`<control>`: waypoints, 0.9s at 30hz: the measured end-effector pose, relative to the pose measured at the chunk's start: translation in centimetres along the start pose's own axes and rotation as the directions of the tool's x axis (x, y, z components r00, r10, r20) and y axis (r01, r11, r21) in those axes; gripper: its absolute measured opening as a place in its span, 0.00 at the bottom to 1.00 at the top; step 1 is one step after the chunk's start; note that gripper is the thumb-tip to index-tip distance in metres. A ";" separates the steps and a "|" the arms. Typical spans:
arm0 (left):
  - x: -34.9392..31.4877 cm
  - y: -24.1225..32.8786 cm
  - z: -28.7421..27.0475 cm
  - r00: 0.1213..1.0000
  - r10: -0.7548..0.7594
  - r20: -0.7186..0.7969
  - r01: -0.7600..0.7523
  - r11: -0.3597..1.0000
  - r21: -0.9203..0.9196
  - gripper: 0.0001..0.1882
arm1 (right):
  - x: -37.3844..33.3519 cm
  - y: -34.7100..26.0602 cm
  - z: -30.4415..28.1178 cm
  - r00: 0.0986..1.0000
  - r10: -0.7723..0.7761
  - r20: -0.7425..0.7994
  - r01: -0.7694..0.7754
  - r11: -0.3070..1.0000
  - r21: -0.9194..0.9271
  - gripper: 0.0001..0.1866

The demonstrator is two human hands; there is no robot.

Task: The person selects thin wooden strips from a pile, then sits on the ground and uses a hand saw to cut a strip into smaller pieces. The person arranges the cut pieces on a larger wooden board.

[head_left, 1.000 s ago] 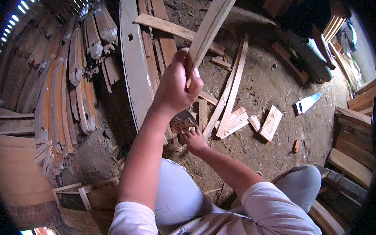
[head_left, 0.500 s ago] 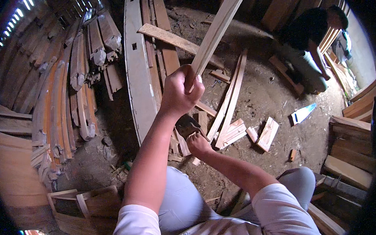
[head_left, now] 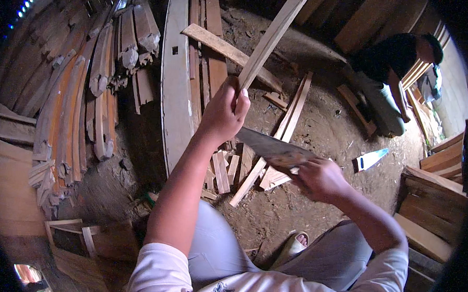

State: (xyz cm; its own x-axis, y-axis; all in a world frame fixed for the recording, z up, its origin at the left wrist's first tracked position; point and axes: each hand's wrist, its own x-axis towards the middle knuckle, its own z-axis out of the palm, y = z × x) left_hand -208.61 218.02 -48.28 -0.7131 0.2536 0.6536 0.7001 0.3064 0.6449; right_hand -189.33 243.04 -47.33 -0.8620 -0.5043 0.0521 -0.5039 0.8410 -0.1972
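At the far left, curved timbers (head_left: 71, 107) lie stacked, out of the way of both hands, and a long pale plank (head_left: 175, 86) with square holes runs down toward the left forearm. The left hand (head_left: 226, 112) has its fingers clamped round a strip of wood (head_left: 269, 46), which slants up and away to the right over a crossing board (head_left: 212, 45); the strip's lower end is hidden behind the hand. That grip should stay firm and sit higher than the edge, since the tip of the dark-bladed tool (head_left: 265, 143) is just beside the left wrist; whether blade and strip touch cannot be told. Offcuts (head_left: 221, 172) litter the floor (head_left: 241, 219) beneath and could make poor footing for the strip, so a solid piece under its end would serve better. The right hand (head_left: 324, 178), slightly blurred, has its fingers wrapped about the tool's handle; a controlled stroke angled away from the left wrist and the knees seems safest. Farther right, a white-handled saw (head_left: 372, 159) lies on the ground, a co-worker (head_left: 383, 69) bends low beyond it, and stacked boards (head_left: 429, 212) line the edge, limiting elbow room on that side.
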 end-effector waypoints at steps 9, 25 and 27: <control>0.0 -0.9 0.3 0.956 -0.207 0.209 0.229 0.970 -0.086 0.15 | -20.8 -3.3 -7.8 0.303 0.794 -0.527 -0.224 0.596 0.771 0.18; -1.5 -0.4 0.4 0.931 -0.177 0.320 0.266 0.928 -0.261 0.15 | -1.2 -3.8 -6.5 0.658 -0.077 -0.749 0.112 0.994 -0.003 0.19; -1.9 -1.2 0.4 0.966 -0.055 0.253 0.118 0.963 -0.241 0.15 | -0.2 -4.1 -6.8 0.739 -0.101 -0.666 0.208 0.974 0.084 0.15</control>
State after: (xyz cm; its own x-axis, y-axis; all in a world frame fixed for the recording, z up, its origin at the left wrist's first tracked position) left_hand -208.11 217.56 -50.39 -0.7364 0.4607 0.4954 0.5991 0.1040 0.7939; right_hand -187.50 241.04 -39.88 -0.6232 -0.3266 0.7106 -0.6660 0.6980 -0.2631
